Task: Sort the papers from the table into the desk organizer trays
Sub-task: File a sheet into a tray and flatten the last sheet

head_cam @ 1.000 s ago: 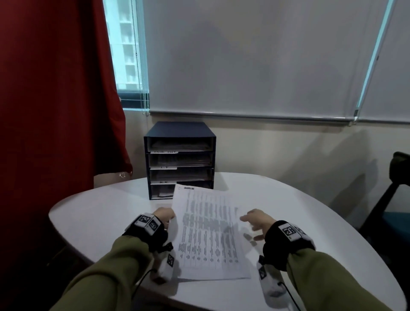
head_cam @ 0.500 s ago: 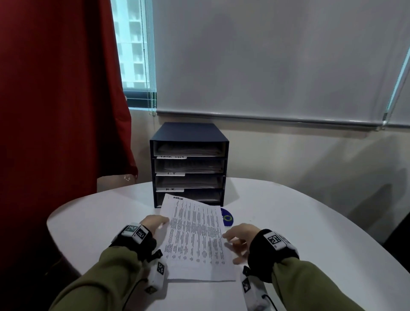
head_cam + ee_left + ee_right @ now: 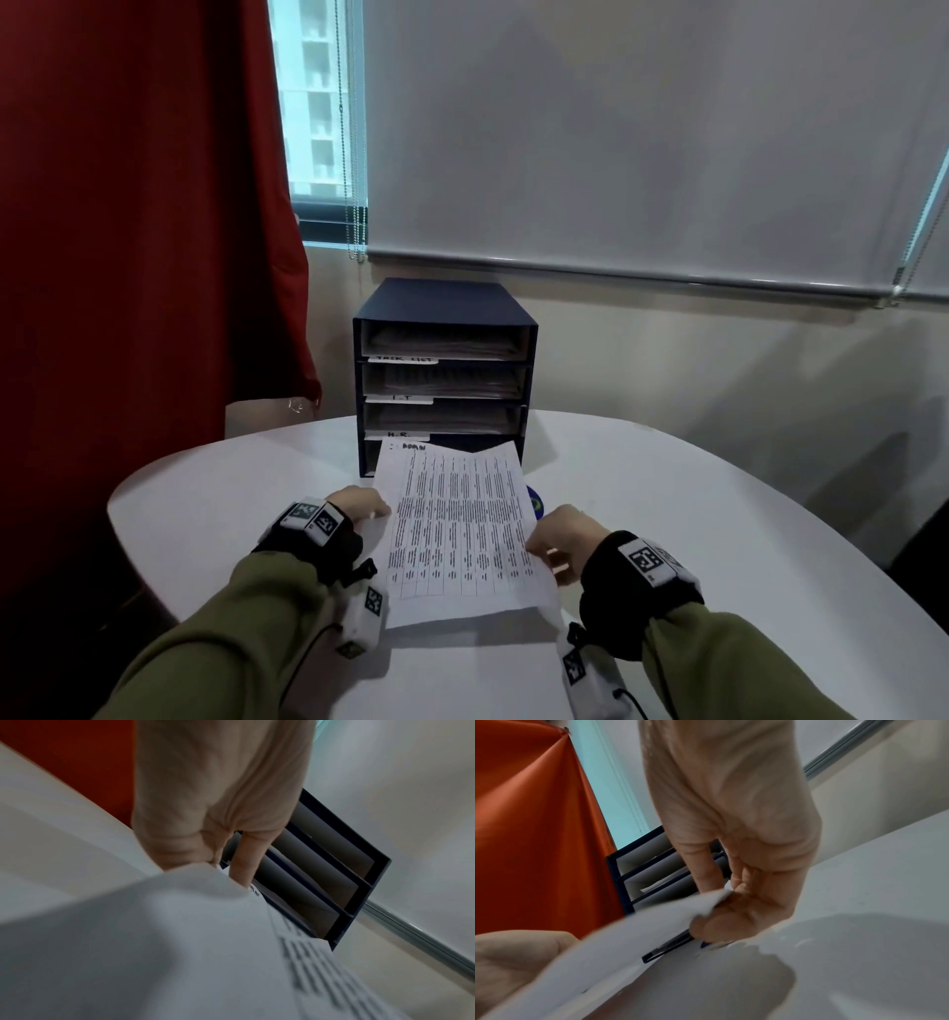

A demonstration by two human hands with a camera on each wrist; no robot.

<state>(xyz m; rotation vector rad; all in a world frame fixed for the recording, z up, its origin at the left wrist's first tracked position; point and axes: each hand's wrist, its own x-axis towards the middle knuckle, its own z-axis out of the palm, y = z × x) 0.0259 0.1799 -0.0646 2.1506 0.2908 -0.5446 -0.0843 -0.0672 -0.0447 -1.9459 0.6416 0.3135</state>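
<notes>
A printed sheet of paper (image 3: pixel 457 534) with rows of text is held just above the white table (image 3: pixel 667 514), its far edge at the lowest tray of the dark blue desk organizer (image 3: pixel 444 308). My left hand (image 3: pixel 359 506) pinches the sheet's left edge, and my right hand (image 3: pixel 557 532) pinches its right edge. The left wrist view shows the paper (image 3: pixel 180 943) under my fingers (image 3: pixel 244 866), with the organizer (image 3: pixel 359 882) behind. The right wrist view shows my thumb and fingers (image 3: pixel 721 914) clamped on the paper (image 3: pixel 634 931). The three upper trays hold papers and carry white labels.
A small blue round object (image 3: pixel 534 503) lies on the table, partly under the sheet's right edge. A red curtain (image 3: pixel 138 231) hangs at the left. A grey roller blind (image 3: pixel 642 128) covers the window behind the organizer. The table edge curves round at left and right.
The sheet has come up off the table and moved forward towards the organizer's lowest tray. My right hand has gone from hovering beside the paper to pinching its right edge.
</notes>
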